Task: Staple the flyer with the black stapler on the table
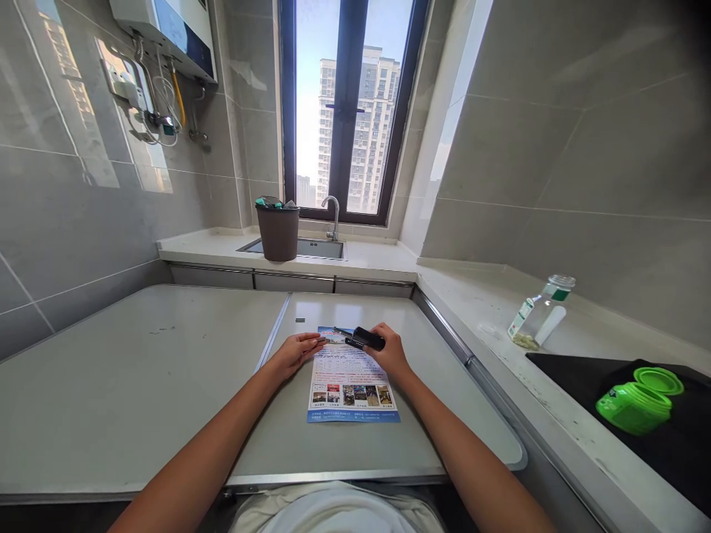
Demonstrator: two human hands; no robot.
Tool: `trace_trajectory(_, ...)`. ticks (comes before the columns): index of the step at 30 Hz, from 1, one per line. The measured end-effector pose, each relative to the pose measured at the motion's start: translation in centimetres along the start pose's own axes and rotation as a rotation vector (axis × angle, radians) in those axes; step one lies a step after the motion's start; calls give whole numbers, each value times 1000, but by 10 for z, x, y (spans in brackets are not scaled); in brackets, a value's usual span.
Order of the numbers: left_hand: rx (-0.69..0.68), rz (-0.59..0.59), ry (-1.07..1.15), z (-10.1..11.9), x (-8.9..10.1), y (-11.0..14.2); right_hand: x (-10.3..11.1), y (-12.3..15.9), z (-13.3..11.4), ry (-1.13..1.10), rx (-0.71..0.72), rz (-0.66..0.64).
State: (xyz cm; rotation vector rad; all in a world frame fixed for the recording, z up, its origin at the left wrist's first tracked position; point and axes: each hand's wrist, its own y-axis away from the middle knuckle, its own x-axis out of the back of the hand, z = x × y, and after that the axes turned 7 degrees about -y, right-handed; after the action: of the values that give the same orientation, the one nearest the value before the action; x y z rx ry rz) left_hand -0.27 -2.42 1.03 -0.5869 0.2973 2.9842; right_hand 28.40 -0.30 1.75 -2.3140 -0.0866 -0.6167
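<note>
My right hand (pixel 391 352) is closed round a black stapler (pixel 369 339), its top swung open so the metal part points left over a printed leaflet (pixel 355 377). Thumb and fingers of my left hand (pixel 300 349) are pinched together at the leaflet's upper left, with a small grey strip of staples (pixel 322 339) at their tips. A second short strip of staples (pixel 301 320) lies on the table (pixel 266 414) beyond my left hand. The leaflet lies flat, with a blue lower edge and a row of small photos.
A brown bin (pixel 278 233) with a bag in it stands by the sink (pixel 322 249) under the window. On the right counter (pixel 478 296) are a glass jar (pixel 536 314) and an opened green tub (pixel 634 407). A water heater (pixel 167 33) hangs at upper left.
</note>
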Motion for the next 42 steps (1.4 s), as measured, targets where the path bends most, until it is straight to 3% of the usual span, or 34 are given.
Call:
trace_trajectory(9, -137, 1, -127, 3, -4, 4, -9, 4, -2, -54, -38, -243)
trace_trajectory(19, -275, -183, -253, 6, -11, 10, -12, 7, 0, -53, -18, -360)
trace_trajectory(21, -292, -195, -268, 5, -13, 11, -8, 6, -5, -52, 28, -337)
trace_trajectory(26, -309, -227, -306, 3, -17, 12, -1, 3, -27, 6, 274, -134)
trace_trajectory(32, -268, -316, -331, 5, -25, 21, -16, 10, -45, 105, 538, -149)
trace_trajectory(42, -283, -355, -359, 2, -26, 21, -21, 11, -46, 65, 585, -183)
